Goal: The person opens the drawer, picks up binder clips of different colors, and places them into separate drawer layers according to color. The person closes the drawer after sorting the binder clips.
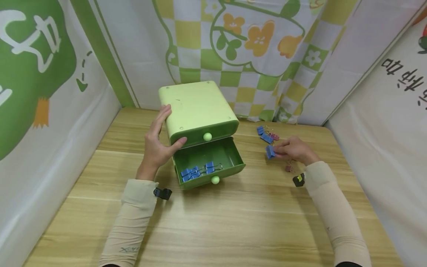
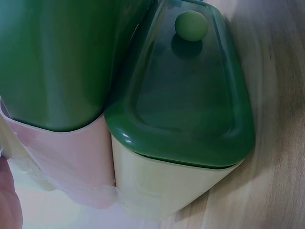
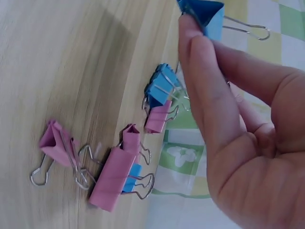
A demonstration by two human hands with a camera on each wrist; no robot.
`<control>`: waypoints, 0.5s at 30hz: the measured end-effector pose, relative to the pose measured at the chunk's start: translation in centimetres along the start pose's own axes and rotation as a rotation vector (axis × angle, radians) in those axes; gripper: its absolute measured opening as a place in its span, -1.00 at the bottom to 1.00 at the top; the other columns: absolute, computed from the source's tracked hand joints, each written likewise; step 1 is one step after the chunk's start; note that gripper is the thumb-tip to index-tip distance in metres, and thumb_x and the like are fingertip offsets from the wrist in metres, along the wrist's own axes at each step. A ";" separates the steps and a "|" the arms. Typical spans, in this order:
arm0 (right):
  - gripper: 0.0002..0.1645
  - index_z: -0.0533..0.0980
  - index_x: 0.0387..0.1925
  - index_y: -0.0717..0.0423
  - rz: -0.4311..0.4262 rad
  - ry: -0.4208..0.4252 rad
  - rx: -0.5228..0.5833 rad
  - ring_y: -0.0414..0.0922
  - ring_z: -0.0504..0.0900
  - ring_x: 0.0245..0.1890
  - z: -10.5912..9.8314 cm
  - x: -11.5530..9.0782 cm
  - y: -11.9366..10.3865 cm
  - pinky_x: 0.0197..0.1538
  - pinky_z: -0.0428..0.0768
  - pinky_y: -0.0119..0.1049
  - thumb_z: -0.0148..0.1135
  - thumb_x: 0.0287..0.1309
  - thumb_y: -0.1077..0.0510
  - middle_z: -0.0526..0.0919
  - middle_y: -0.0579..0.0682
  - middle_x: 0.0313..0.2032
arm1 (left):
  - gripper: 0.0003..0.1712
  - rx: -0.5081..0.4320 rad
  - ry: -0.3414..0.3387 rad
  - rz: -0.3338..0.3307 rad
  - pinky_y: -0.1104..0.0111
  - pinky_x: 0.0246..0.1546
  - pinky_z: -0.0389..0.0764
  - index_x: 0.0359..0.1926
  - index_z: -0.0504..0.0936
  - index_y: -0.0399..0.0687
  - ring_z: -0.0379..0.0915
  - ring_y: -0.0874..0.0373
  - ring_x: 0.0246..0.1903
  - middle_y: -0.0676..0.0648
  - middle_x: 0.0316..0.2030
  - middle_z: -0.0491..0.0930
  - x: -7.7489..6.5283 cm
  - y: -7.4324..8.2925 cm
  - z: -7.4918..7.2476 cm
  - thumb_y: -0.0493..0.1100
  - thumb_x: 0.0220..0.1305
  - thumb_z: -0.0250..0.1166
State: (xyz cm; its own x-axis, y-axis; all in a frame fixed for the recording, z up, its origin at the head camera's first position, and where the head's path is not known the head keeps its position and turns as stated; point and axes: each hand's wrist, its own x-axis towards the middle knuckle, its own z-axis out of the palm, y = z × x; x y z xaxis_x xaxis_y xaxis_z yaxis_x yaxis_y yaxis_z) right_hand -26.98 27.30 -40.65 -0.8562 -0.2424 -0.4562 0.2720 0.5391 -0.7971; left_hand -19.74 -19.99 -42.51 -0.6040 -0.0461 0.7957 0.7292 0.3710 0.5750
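A light-green two-drawer desktop organizer [image 1: 198,105] stands on the table with its lower drawer [image 1: 230,154] pulled out. Several blue binder clips lie inside that drawer, toward its front left. My left hand [image 1: 156,146] is spread against the organizer's left side, its thumb on the upper front edge. Over the table to the right, my right hand [image 1: 295,148] pinches a blue binder clip [image 3: 205,14] between thumb and fingers. Below it in the right wrist view lie blue binder clips [image 3: 161,88] and pink binder clips [image 3: 112,176].
The wooden table [image 1: 267,222] extends in front of the organizer. Behind stands a checked, flower-printed curtain [image 1: 240,81], with printed white cloth on both sides. Small black cameras sit at both wrists. A round knob [image 2: 190,26] sticks out from the drawer front.
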 end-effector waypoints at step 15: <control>-0.74 0.72 -0.07 0.10 -0.024 -0.104 0.385 -0.29 0.79 -0.17 0.6 -0.5 -1.1 0.13 0.75 -0.46 0.10 0.56 0.28 0.79 -0.08 -0.20 | 0.03 -0.015 0.010 0.011 0.10 0.68 0.21 0.47 0.44 -0.27 0.18 -0.10 0.61 -0.20 0.53 0.41 0.0 -0.2 0.2 0.00 -0.05 0.54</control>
State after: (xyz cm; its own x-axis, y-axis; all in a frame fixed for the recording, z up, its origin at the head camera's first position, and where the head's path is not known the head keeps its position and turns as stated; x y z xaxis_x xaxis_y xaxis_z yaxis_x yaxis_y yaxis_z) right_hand -26.55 26.41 -39.78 -0.8207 -0.3422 -0.4576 0.4141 0.1956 -0.8890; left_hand -19.93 -19.89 -42.62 -0.5929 -0.0518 0.8036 0.7403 0.3576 0.5692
